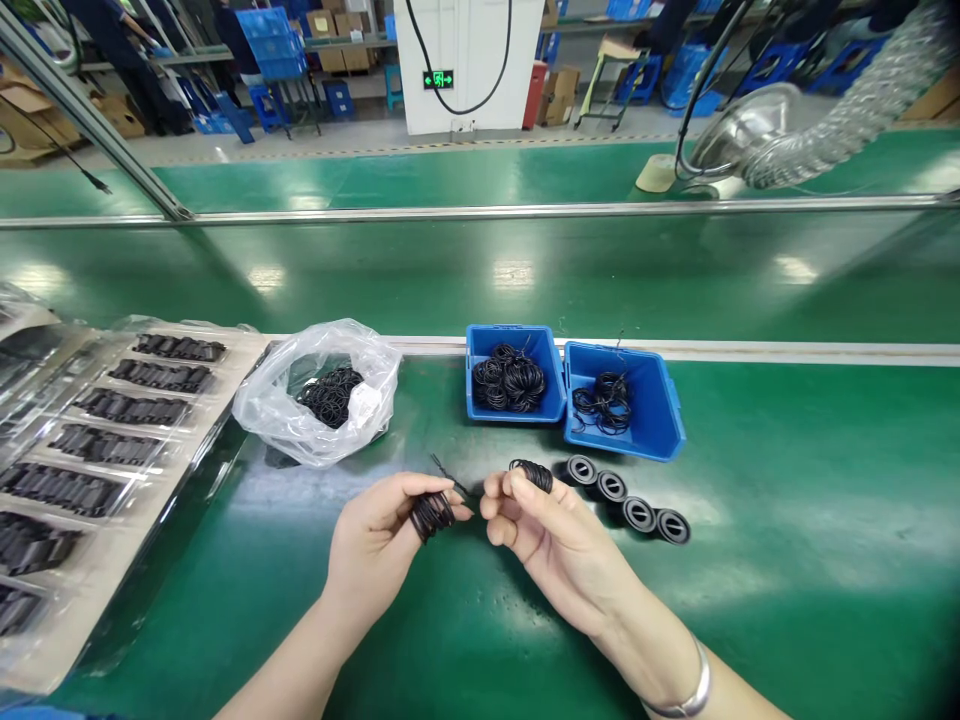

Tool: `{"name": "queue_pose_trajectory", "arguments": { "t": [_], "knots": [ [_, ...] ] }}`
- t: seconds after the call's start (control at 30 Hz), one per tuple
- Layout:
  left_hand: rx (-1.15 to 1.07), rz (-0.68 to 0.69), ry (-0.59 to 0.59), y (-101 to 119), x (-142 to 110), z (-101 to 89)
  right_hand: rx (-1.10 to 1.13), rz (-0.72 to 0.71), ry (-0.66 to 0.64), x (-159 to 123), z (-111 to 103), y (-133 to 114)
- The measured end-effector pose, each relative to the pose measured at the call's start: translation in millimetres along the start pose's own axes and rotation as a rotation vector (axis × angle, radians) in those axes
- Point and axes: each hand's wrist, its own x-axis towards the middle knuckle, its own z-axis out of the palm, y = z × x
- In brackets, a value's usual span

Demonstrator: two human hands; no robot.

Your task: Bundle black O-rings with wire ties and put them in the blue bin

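1. At the far left, clear plastic trays (112,590) lie stacked on the green belt. Their long slots hold rows of black, ridged parts (161,376).
2. Just right of the trays, a crumpled clear plastic bag (274,410) lies open around a loose heap of thin black rubber rings (330,397).
3. Below the bag, the left hand (375,540) is curled, its fingers bent inward and not fully closed. A thick bundle of black rubber rings (433,516) sits looped around the fingertips.
4. Between the hands, a thin, pointed black piece (450,478) sticks up from the left hand's fingertips. It is too small to tell whether it is a tool or a stray ring.
5. The right hand (555,530) is partly closed, with the thumb and fingers pinching a small bunch of black rubber rings (531,475). The two hands nearly touch.
6. Above the hands, two blue plastic bins sit side by side, touching. The left bin (514,375) holds a larger tangle of rings, and the right bin (626,410) holds a smaller one.
7. Just right of the right hand, four round black parts with slotted centers (639,514) lie in a slanting row on the belt.
8. On the right wrist, a silver bangle (679,690) shows.
9. Beyond the green belt (787,570), a metal rail (480,210) crosses the view, with a silver ducted lamp (742,130) at upper right.
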Motion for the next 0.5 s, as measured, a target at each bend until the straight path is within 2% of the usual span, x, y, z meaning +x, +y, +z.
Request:
{"name": "queue_pose_trajectory", "arguments": {
  "t": [0.1, 0.2, 0.3, 0.5],
  "knots": [
    [0.086, 0.065, -0.037, 0, 0, -0.2, -0.107, -0.049, 0.041, 0, 0, 2],
    [0.298, 0.222, -0.049, 1, 1, -1.9, -0.317, -0.086, 0.093, -2, 0, 7],
    [0.433, 0.34, -0.036, 2, 2, -2.7, -0.439, -0.05, 0.06, -4, 0, 11],
    [0.422, 0.337, -0.052, 4, 4, -2.5, -0.416, -0.005, 0.028, -3, -1, 10]
  ]
}}
